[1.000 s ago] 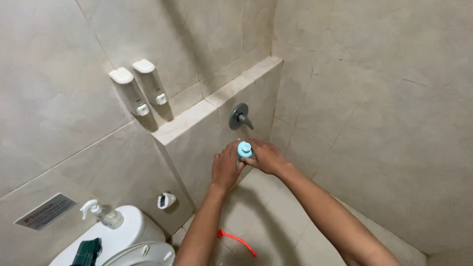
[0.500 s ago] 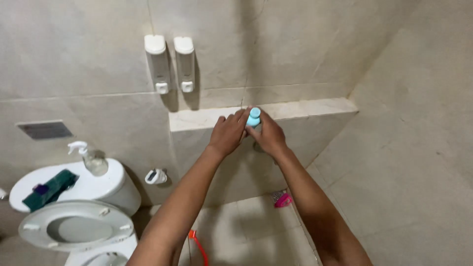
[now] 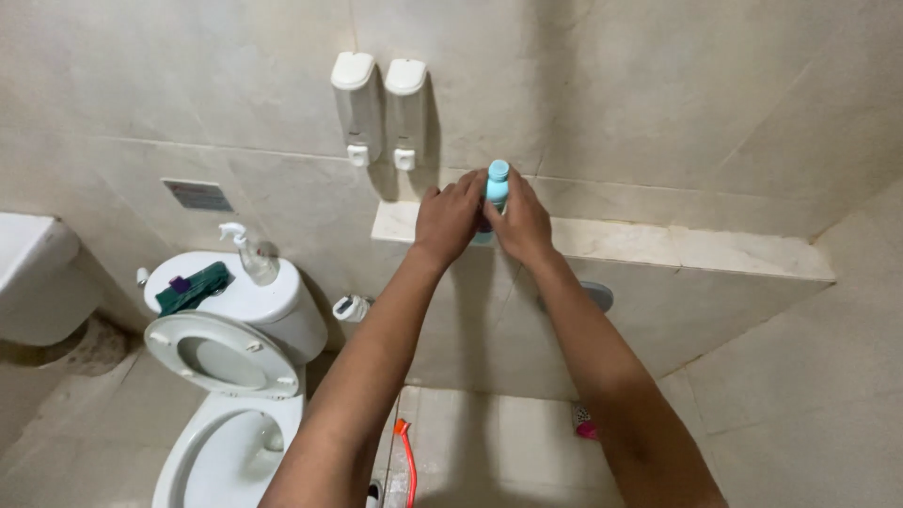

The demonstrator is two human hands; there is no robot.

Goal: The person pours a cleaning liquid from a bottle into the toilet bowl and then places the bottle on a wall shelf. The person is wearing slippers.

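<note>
Both hands wrap a small bottle with a light blue cap (image 3: 497, 182), held upright just over the stone ledge (image 3: 677, 246). My left hand (image 3: 450, 218) covers its left side and my right hand (image 3: 520, 221) its right side, so only the cap and neck show. Whether the bottle's base touches the ledge is hidden by the fingers. Two white wall dispensers (image 3: 378, 105) hang just above and to the left of the hands.
A white toilet (image 3: 226, 376) with raised seat stands at lower left; a clear spray bottle (image 3: 250, 256) and a green cloth (image 3: 193, 287) sit on its tank. An orange-handled brush (image 3: 407, 461) lies on the floor. A round shower valve (image 3: 594, 296) is set below the ledge.
The view has swung left and levelled, bringing the toilet and dispensers into full sight. Both hands have carried the bottle up from near the shower valve to the ledge.
</note>
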